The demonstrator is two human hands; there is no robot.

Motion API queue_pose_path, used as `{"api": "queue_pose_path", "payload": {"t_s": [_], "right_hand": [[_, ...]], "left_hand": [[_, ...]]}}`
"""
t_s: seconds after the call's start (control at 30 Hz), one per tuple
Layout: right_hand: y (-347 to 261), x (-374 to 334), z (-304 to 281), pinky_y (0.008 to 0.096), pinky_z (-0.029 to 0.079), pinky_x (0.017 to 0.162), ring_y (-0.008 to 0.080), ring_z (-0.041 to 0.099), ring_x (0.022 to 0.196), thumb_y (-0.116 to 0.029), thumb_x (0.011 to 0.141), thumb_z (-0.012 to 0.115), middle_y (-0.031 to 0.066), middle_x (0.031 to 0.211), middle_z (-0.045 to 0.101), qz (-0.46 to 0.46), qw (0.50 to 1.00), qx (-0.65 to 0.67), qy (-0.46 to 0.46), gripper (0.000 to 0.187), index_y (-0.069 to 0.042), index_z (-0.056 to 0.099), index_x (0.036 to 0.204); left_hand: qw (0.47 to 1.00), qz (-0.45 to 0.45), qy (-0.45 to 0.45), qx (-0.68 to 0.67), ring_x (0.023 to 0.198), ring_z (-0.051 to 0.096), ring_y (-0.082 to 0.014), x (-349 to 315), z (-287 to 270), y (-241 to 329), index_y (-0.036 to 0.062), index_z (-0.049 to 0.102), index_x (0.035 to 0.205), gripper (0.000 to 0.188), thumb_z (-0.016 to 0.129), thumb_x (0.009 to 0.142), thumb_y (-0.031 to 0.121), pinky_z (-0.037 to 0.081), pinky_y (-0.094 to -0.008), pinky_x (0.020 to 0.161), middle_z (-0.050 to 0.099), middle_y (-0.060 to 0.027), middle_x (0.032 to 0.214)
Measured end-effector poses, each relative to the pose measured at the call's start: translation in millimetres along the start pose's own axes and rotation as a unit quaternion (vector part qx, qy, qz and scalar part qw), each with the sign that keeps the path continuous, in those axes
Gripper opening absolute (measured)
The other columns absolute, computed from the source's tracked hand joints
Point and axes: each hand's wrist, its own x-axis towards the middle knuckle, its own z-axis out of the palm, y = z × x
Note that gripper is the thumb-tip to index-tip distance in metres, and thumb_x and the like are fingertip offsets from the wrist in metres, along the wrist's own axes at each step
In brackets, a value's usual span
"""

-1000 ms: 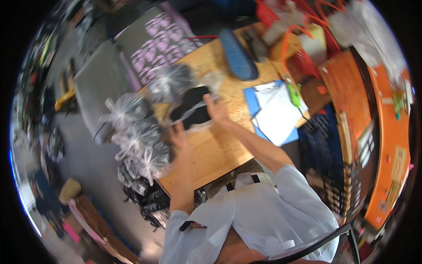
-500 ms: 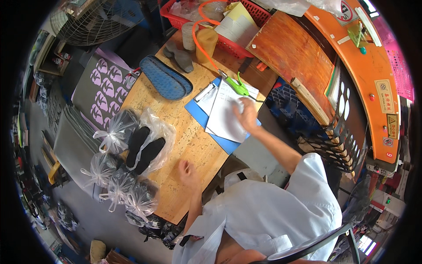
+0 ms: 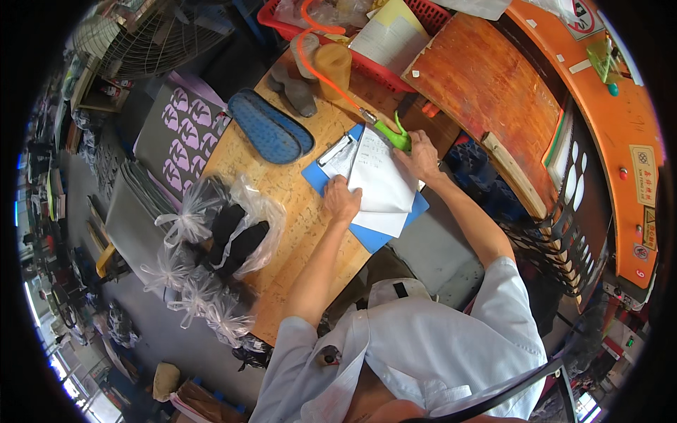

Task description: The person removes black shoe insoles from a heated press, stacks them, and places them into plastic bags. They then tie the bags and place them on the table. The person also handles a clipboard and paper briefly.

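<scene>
A white sheet of paper (image 3: 384,180) with handwriting lies over a blue clipboard (image 3: 371,240) on the wooden table. My left hand (image 3: 343,200) is on the paper's left edge, fingers curled and thumb on the sheet. At the paper's far right corner, my right hand (image 3: 422,156) closes around the front end of a green air blow gun (image 3: 393,134), hiding its nozzle. The gun hangs on an orange hose (image 3: 326,76). The clipboard's metal clip (image 3: 336,150) shows beside the sheet.
Blue shoe soles (image 3: 268,128) and a grey sole (image 3: 293,93) lie farther back. Bagged black shoe parts (image 3: 243,240) sit along the table's left side. A red basket (image 3: 381,67) stands behind, an orange-brown board (image 3: 486,99) at right.
My left hand has moved up and right from the bare tabletop to the paper's left edge. My right hand has shifted from over the paper to the air gun's front end.
</scene>
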Motion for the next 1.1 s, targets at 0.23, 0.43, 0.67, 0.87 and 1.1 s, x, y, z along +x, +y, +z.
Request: {"api": "queue_pose_path", "payload": {"t_s": [0.23, 0.43, 0.67, 0.87, 1.1], "right_hand": [[23.9, -0.1, -19.9, 0.0534, 0.053, 0.08, 0.0479, 0.066, 0.09, -0.033, 0.095, 0.068, 0.0269, 0.094, 0.069, 0.132, 0.989, -0.065, 0.014, 0.061, 0.009, 0.054, 0.137], [-10.5, -95.6, 8.2, 0.0505, 0.043, 0.099, 0.0432, 0.052, 0.114, -0.034, 0.088, 0.076, 0.0277, 0.124, 0.059, 0.177, 0.98, 0.075, 0.043, 0.057, 0.006, 0.059, 0.125], [-19.3, -52.0, -5.7, 0.0494, 0.041, 0.108, 0.0431, 0.047, 0.13, -0.031, 0.081, 0.082, 0.0256, 0.139, 0.055, -0.009, 0.999, 0.016, 0.052, 0.071, 0.004, 0.055, 0.137], [-25.8, 13.1, -26.8, 0.044, 0.051, 0.096, 0.038, 0.062, 0.108, -0.03, 0.077, 0.085, 0.0201, 0.117, 0.067, -0.043, 0.969, 0.071, -0.235, 0.055, 0.003, 0.068, 0.117], [-64.6, -65.9, -65.0, 0.0396, 0.049, 0.107, 0.0239, 0.062, 0.123, -0.016, 0.081, 0.087, 0.0175, 0.133, 0.067, 0.142, 0.772, 0.516, -0.342, 0.047, 0.0, 0.07, 0.122]], "left_hand": [[0.985, 0.024, 0.019, -0.172, 0.084, 0.058, -0.0253, -35.3, 10.6, -18.8, 0.0017, 0.059, 0.093, 0.021, 0.075, 0.082, 0.007, 0.048, -0.0392, 0.076, 0.059, -0.0102, 0.091], [0.86, -0.098, -0.087, -0.492, 0.09, 0.064, -0.0152, -82.9, 24.3, -33.2, -0.0055, 0.052, 0.131, 0.042, 0.066, 0.091, -0.005, 0.051, -0.0297, 0.08, 0.07, -0.0098, 0.106], [0.837, -0.127, -0.148, -0.51, 0.107, 0.064, -0.0169, -80.0, 24.4, -34.6, -0.0028, 0.059, 0.136, 0.039, 0.06, 0.097, -0.001, 0.051, -0.0328, 0.093, 0.069, -0.0106, 0.121], [0.858, -0.039, -0.076, -0.507, 0.098, 0.063, -0.0137, -115.4, 29.1, -53.0, -0.0042, 0.06, 0.134, 0.036, 0.06, 0.099, 0.002, 0.05, -0.0303, 0.09, 0.07, -0.0049, 0.111], [0.735, -0.17, -0.137, -0.642, 0.113, 0.065, -0.0192, -155.6, -15.8, -95.8, -0.0026, 0.061, 0.13, 0.035, 0.061, 0.096, -0.002, 0.05, -0.0359, 0.099, 0.069, -0.0101, 0.124]]}}
